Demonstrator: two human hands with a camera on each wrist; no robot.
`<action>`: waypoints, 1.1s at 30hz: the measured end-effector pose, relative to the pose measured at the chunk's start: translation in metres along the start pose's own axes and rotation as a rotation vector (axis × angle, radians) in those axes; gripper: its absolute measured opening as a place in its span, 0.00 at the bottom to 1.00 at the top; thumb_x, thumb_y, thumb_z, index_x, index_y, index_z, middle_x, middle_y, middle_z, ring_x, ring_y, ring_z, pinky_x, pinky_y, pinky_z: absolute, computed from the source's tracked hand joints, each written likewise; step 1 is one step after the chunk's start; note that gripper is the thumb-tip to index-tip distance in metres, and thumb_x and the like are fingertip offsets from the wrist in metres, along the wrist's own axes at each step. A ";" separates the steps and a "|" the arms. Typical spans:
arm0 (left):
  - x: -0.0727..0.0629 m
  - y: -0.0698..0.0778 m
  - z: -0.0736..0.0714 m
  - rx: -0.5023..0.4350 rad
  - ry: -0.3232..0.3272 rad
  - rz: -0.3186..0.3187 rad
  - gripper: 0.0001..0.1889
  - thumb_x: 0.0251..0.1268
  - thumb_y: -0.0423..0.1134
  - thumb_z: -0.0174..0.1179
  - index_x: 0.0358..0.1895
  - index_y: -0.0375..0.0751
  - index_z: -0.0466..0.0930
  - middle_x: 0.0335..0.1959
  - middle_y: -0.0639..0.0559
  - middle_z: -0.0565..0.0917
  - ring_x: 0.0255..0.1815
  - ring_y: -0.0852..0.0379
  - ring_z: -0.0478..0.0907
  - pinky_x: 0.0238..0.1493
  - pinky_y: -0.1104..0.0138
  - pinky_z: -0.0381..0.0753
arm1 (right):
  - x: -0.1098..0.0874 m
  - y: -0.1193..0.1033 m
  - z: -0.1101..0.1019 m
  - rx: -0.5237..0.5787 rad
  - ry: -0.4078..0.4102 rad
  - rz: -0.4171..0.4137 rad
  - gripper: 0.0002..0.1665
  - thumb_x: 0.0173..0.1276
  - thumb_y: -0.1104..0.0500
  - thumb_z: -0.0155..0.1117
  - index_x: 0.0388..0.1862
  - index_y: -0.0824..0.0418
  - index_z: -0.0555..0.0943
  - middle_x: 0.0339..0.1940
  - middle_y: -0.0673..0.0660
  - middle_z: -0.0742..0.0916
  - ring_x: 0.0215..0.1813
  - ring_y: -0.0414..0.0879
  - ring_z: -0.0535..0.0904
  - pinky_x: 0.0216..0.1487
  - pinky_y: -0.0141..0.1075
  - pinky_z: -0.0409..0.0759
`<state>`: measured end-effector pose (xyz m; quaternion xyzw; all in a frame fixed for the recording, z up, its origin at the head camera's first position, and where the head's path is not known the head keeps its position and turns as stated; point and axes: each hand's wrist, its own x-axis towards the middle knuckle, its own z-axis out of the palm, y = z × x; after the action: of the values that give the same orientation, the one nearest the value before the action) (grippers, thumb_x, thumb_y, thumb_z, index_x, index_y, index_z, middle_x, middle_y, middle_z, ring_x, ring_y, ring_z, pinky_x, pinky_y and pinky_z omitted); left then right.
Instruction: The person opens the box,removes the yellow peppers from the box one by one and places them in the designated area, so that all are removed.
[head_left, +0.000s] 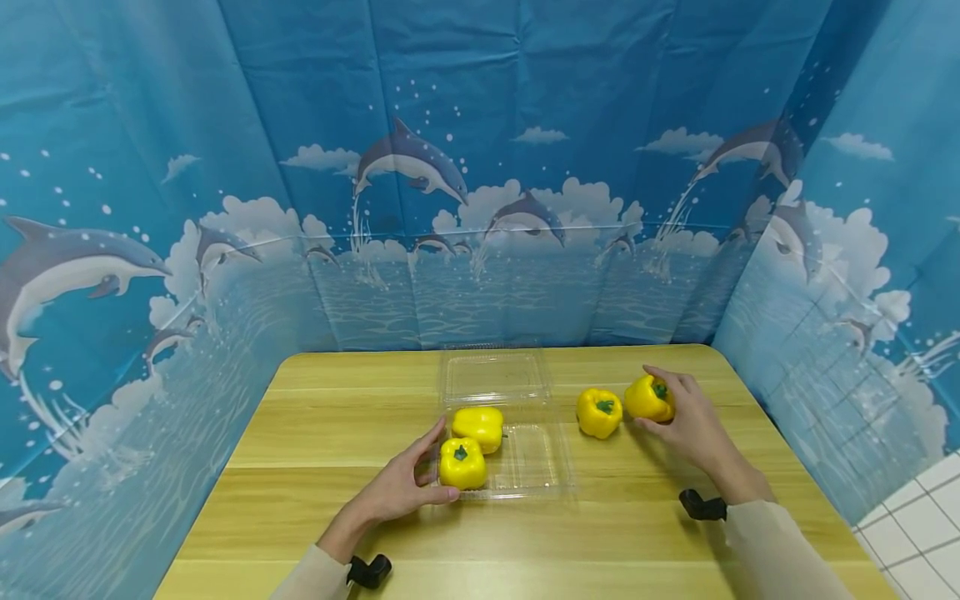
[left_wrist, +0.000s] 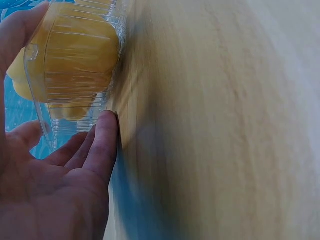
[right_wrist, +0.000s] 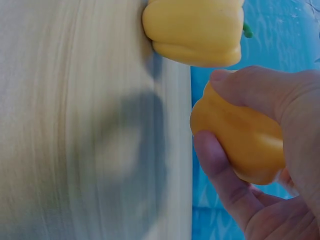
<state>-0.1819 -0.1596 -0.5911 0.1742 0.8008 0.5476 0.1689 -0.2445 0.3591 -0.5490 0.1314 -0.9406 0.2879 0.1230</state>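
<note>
My right hand (head_left: 692, 423) grips a yellow bell pepper (head_left: 647, 398), its thumb on one side and fingers on the other. In the right wrist view this pepper (right_wrist: 240, 135) is held above the tabletop. Just left of it, another yellow bell pepper (head_left: 599, 413) stands on the table, green stem up. A clear plastic clamshell box (head_left: 536, 458) lies with its lid folded back. Two yellow bell peppers, one lying sideways (head_left: 480, 427) and one upright (head_left: 462, 464), fill its left half. My left hand (head_left: 397, 483) rests against the box's left end, thumb and fingers spread, fingertips touching the wall (left_wrist: 102, 120).
The wooden table (head_left: 315, 433) has rounded far corners. Behind it and at both sides hangs a blue dolphin-print curtain (head_left: 480, 292). The box's transparent lid (head_left: 495, 377) reaches the table's back edge. White tiles (head_left: 926, 508) show at the lower right.
</note>
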 end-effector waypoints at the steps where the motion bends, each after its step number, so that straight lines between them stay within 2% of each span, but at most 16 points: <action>1: 0.000 0.000 0.000 -0.001 0.000 0.000 0.60 0.79 0.48 0.81 1.00 0.61 0.44 1.00 0.41 0.51 0.98 0.33 0.59 0.88 0.51 0.80 | 0.000 0.001 0.001 0.000 -0.004 0.001 0.58 0.71 0.61 0.90 0.93 0.61 0.68 0.77 0.81 0.76 0.71 0.81 0.80 0.70 0.82 0.83; 15: 0.000 0.000 0.000 0.007 0.005 0.012 0.60 0.79 0.47 0.81 1.00 0.59 0.44 1.00 0.40 0.51 0.97 0.32 0.60 0.87 0.53 0.80 | -0.003 0.007 0.009 -0.025 -0.037 0.010 0.57 0.71 0.63 0.89 0.93 0.60 0.69 0.76 0.82 0.75 0.72 0.83 0.79 0.71 0.82 0.83; 33: 0.001 0.000 0.000 0.003 0.000 -0.010 0.60 0.78 0.51 0.81 1.00 0.63 0.44 1.00 0.41 0.52 0.97 0.32 0.60 0.88 0.47 0.80 | -0.003 0.010 0.019 -0.049 -0.105 0.053 0.58 0.73 0.64 0.86 0.95 0.57 0.65 0.80 0.81 0.72 0.72 0.82 0.79 0.71 0.82 0.84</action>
<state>-0.1827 -0.1595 -0.5916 0.1705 0.8026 0.5454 0.1714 -0.2477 0.3569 -0.5705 0.1182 -0.9557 0.2605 0.0690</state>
